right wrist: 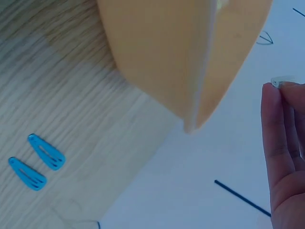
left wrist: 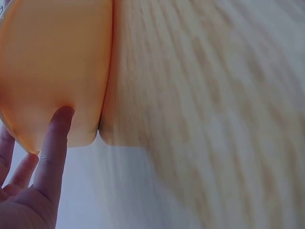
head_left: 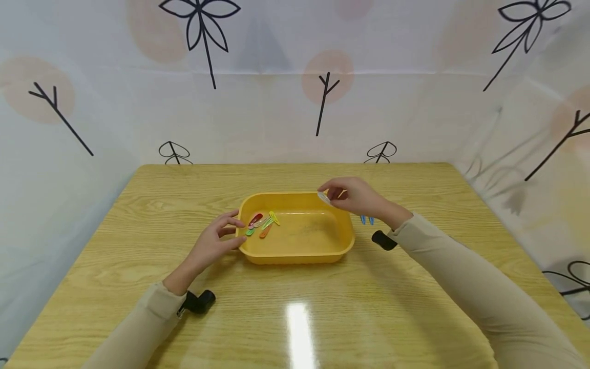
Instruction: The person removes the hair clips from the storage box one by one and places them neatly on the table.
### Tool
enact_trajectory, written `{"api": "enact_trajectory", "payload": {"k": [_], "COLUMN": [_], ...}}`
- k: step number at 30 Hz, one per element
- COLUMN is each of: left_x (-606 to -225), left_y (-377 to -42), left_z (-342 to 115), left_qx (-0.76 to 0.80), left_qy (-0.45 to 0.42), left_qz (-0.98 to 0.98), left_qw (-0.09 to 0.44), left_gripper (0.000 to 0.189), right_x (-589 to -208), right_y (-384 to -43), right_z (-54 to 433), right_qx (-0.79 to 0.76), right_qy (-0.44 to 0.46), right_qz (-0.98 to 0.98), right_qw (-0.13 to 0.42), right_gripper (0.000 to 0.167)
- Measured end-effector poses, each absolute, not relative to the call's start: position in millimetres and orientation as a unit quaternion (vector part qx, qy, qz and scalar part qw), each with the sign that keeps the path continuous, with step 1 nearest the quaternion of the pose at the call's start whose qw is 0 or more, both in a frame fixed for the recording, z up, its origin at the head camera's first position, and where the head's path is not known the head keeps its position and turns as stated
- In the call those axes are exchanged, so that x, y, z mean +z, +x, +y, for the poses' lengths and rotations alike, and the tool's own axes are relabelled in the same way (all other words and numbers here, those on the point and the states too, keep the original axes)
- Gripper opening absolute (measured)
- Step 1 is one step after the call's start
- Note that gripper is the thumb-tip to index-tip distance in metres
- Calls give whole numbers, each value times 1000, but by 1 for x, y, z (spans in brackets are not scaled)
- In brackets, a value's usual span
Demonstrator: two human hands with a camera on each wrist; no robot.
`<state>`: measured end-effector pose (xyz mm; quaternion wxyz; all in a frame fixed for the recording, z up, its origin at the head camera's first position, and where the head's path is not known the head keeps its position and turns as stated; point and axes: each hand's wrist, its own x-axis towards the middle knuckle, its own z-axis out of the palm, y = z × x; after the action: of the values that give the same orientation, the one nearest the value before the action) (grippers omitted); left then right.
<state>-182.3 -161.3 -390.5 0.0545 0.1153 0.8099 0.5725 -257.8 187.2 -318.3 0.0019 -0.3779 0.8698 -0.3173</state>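
Observation:
My right hand (head_left: pixel 357 197) pinches a white snap hair clip (head_left: pixel 324 198) above the far right part of a yellow plastic tray (head_left: pixel 295 259). In the right wrist view, only a small end of that white clip (right wrist: pixel 276 82) shows between the fingertips. At the tray's left end, my left hand (head_left: pixel 214 241) grips the rim. Its thumb lies against the outer wall in the left wrist view. Inside the tray, at the left, lie several snap hair clips, among them a red clip (head_left: pixel 255 219), a yellow clip (head_left: pixel 274 218) and an orange clip (head_left: pixel 265 232).
Two blue hair clips (right wrist: pixel 35 162) lie side by side on the wooden table (head_left: pixel 258 312), right of the tray and partly behind the right hand in the head view. A patterned white cloth (head_left: pixel 267 113) hangs behind the table. A black wrist device (head_left: pixel 200 302) sits below the left hand.

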Motion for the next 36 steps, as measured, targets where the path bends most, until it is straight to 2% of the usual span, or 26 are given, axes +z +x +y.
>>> {"api": "enact_trajectory", "payload": {"k": [28, 36], "left_x": [-395, -393], "left_y": [-183, -183], "left_z": [-162, -162], "left_qx": [568, 570], "left_qy": [115, 121], "left_qz": [813, 811], "left_qw": [46, 45], "left_gripper": [30, 32], "right_x": [-362, -371], "right_y": [-241, -241], "right_z": [237, 250], "right_qx": [-363, -384], "right_qy": [-248, -200], "right_qz": [898, 901], "right_qw": [-33, -27], "right_gripper": [34, 36]}}
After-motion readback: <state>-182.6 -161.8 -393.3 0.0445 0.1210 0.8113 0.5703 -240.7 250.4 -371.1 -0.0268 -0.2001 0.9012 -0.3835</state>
